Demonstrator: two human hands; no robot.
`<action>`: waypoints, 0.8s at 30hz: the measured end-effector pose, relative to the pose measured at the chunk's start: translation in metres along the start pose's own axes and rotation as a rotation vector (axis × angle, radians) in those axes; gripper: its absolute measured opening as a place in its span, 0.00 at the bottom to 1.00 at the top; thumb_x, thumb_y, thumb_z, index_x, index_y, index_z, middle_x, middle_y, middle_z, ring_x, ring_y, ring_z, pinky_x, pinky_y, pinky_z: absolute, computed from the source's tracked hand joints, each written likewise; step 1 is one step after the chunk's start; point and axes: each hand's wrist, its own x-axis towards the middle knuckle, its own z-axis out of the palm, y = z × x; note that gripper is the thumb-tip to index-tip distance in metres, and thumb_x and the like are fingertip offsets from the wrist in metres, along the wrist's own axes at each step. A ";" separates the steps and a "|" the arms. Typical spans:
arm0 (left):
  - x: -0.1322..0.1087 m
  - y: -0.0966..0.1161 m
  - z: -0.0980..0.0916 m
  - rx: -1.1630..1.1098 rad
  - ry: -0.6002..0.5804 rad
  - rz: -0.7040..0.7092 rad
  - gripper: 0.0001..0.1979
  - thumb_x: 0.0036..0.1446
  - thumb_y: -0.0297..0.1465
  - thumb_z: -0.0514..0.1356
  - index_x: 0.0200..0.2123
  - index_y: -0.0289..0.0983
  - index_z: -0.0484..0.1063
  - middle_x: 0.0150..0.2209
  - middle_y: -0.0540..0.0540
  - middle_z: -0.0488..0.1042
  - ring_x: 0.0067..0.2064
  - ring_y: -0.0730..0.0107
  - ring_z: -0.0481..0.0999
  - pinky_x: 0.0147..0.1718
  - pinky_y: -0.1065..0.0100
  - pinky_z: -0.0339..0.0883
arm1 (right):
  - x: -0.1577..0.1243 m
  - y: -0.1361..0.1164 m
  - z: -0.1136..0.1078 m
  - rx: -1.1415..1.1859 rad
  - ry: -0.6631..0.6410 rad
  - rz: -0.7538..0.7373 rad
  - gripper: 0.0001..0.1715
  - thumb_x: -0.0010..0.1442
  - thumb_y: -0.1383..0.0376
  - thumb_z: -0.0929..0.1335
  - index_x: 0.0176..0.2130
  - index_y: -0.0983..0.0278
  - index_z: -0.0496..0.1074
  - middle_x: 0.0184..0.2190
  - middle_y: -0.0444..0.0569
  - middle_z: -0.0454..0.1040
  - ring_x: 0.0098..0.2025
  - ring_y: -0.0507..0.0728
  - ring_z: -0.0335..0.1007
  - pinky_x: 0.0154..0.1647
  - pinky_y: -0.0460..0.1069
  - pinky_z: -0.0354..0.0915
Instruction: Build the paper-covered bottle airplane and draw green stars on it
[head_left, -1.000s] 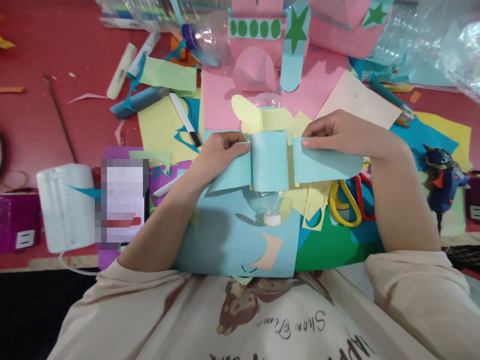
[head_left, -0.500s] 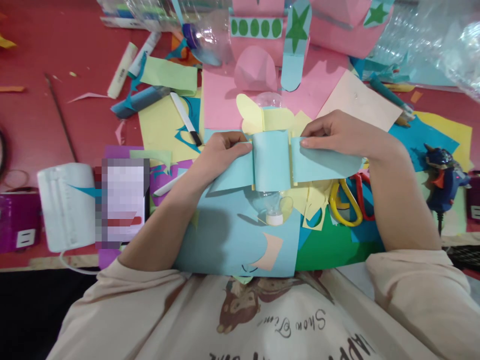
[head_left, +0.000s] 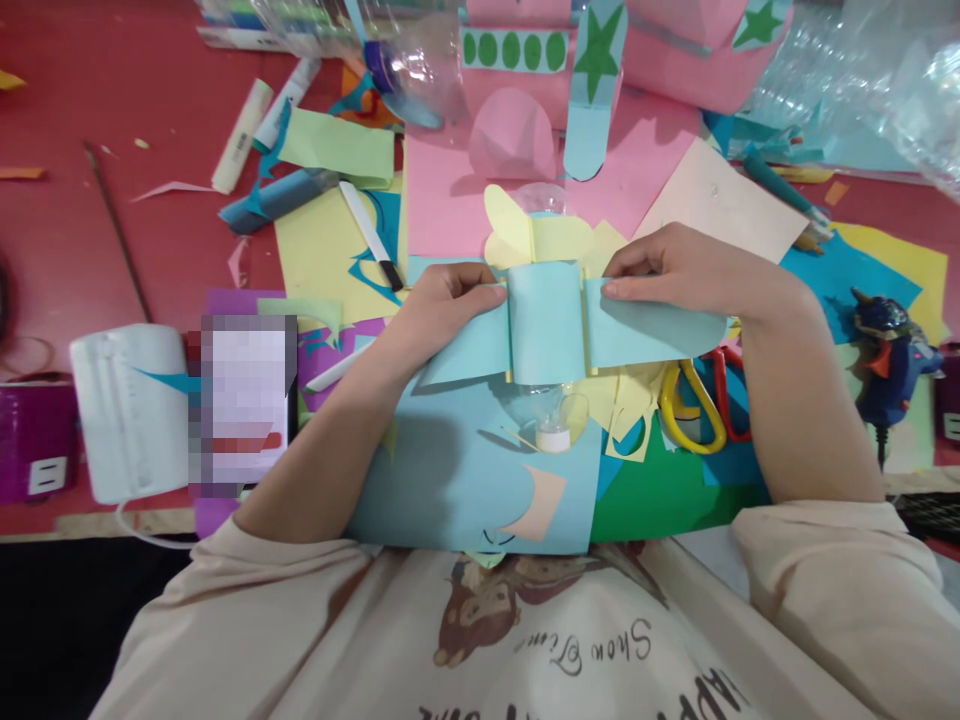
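Note:
A clear plastic bottle (head_left: 546, 405) with a white cap lies in front of me, its cap end toward my body. Light blue paper (head_left: 546, 322) wraps its middle, edged by narrow yellow strips. My left hand (head_left: 450, 310) pinches the left light blue paper flap (head_left: 472, 345) near the bottle. On the other side, my right hand (head_left: 660, 265) pinches the top edge of the right paper flap (head_left: 652, 325). Yellow rounded paper pieces (head_left: 506, 222) stand at the bottle's far end. Under everything lies a light blue sheet (head_left: 427, 480).
Yellow-and-red scissors (head_left: 694, 410) lie right of the bottle, and a blue glue gun (head_left: 889, 350) farther right. A white-and-black cutter or pen (head_left: 371, 235), a phone (head_left: 247, 400) and a white device (head_left: 131, 415) are on the left. A pink paper craft (head_left: 514, 140) stands behind.
Both hands keep their pinch on the paper flaps. The bottle and flaps have shifted very slightly right in view; the yellow pieces at the far end have tilted a little right.

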 end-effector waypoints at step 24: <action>-0.001 0.002 0.001 0.014 -0.004 -0.012 0.11 0.44 0.38 0.59 0.23 0.36 0.66 0.20 0.54 0.61 0.22 0.80 0.57 0.20 0.76 0.51 | 0.001 0.000 0.000 -0.024 -0.015 0.032 0.19 0.60 0.53 0.64 0.37 0.63 0.76 0.36 0.50 0.76 0.35 0.57 0.66 0.37 0.53 0.59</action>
